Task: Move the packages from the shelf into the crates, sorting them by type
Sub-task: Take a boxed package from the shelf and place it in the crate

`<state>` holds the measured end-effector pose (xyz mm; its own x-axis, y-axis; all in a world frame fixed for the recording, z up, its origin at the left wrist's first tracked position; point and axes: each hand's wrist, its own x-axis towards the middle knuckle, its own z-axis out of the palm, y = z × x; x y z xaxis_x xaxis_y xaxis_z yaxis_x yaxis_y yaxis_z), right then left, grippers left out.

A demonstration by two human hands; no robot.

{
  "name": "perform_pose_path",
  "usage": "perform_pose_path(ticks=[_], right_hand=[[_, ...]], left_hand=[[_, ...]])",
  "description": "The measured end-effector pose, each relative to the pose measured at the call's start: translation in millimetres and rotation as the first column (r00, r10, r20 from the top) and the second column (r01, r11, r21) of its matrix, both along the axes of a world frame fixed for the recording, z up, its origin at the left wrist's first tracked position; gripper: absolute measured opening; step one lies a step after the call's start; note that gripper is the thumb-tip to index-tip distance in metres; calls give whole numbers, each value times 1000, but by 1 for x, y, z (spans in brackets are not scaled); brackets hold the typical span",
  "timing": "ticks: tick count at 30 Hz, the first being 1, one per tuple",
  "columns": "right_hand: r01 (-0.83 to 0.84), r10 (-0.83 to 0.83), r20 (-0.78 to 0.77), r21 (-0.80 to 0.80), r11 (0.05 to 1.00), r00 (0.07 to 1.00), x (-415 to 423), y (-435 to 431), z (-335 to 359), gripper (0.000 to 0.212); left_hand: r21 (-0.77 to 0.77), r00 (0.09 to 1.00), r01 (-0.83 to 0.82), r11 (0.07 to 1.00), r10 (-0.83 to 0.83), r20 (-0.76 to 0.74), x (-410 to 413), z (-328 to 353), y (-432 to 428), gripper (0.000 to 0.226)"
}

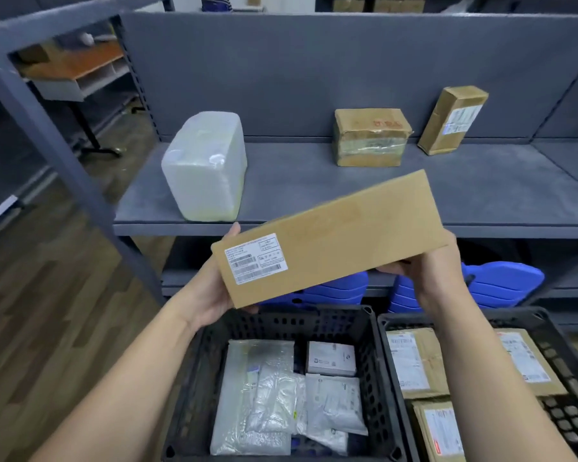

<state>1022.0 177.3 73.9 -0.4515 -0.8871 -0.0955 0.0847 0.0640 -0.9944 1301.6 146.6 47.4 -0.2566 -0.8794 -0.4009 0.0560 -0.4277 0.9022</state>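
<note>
You hold a long cardboard box [341,238] tilted in the air, just in front of the shelf's [314,185] front edge and above the left crate [314,316] of white bags. Your left hand [214,295] clasps its labelled end and your right hand [427,268] grips the other end. A white wrapped package [207,168] stands near the shelf's front left. A taped carton [369,136] and a slim carton [452,120] sit along the back edge.

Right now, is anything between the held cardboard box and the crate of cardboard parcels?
Nothing visible: the long brown cardboard box is held aloft, and the black plastic crate on the right is open-topped.
</note>
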Motion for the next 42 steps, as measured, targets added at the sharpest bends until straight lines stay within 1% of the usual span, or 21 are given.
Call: perform_pose_path(ticks=[5,9,11,13,16,18,20,22,24,25,27,28,29,30,32,34,36,40,42], right_hand=[[4,-4,16,32,999,1000,9,-3,-6,35],[-9,8,31,32,999,999,14,-6,-13,26],[-25,24,25,31,999,999,15,-7,-16,30],[-44,44,21,43,998,999,15,-8,-20,33],[-63,63,1,72,995,998,15,-9,-24,38],[-73,74,-6,91,993,997,16,-11,-27,42],[-84,86,-13,110,990,996,16,-14,-28,45],[-107,115,-49,132,985,992,14,-15,-30,45],[-147,165,-94,174,974,982,12,-15,-31,42],[-168,190,-86,210,963,978,11,-13,-30,42],[-243,264,-38,278,929,964,7,-11,-31,54],[-292,309,-11,290,911,951,5,-11,-33,53],[-333,344,16,297,895,939,5,-10,-34,47],[-364,372,32,303,881,928,5,-9,-38,38],[-411,413,60,295,862,909,5,-8,-49,24],[-439,429,100,284,852,898,8,-7,-64,25],[-434,419,119,310,846,900,13,-5,-83,29],[-460,418,191,368,808,888,26,-1,-127,35],[-464,413,213,380,800,886,34,1,-146,36]], left_hand=[[-49,996,72,996,-70,48,5,8,0,76],[-79,992,72,994,-63,110,12,10,-4,71],[-95,990,68,993,-56,132,15,11,-6,67],[-111,987,54,992,-37,155,18,10,-8,58],[-118,980,15,993,9,200,24,7,-15,28],[-105,977,-1,994,23,210,28,5,-18,21],[-92,974,-15,996,35,223,30,5,-20,22],[-82,973,-27,996,45,227,32,6,-21,29],[-62,981,-49,997,60,187,34,9,-22,42],[-50,987,-54,997,61,150,36,9,-24,45],[-65,993,-49,997,56,100,40,7,-24,39],[-96,993,-24,995,35,111,42,3,-25,34],[-130,991,18,991,0,134,45,-2,-25,31],[-148,988,52,988,-29,149,48,-8,-24,33],[-132,988,75,988,-56,145,53,-21,-22,44],[-97,989,83,992,-70,129,60,-36,-19,50],[-63,987,80,995,-70,142,67,-55,-17,50],[-1,975,39,999,-38,219,72,-97,-7,49],[-8,964,42,999,-39,264,72,-116,0,51]])
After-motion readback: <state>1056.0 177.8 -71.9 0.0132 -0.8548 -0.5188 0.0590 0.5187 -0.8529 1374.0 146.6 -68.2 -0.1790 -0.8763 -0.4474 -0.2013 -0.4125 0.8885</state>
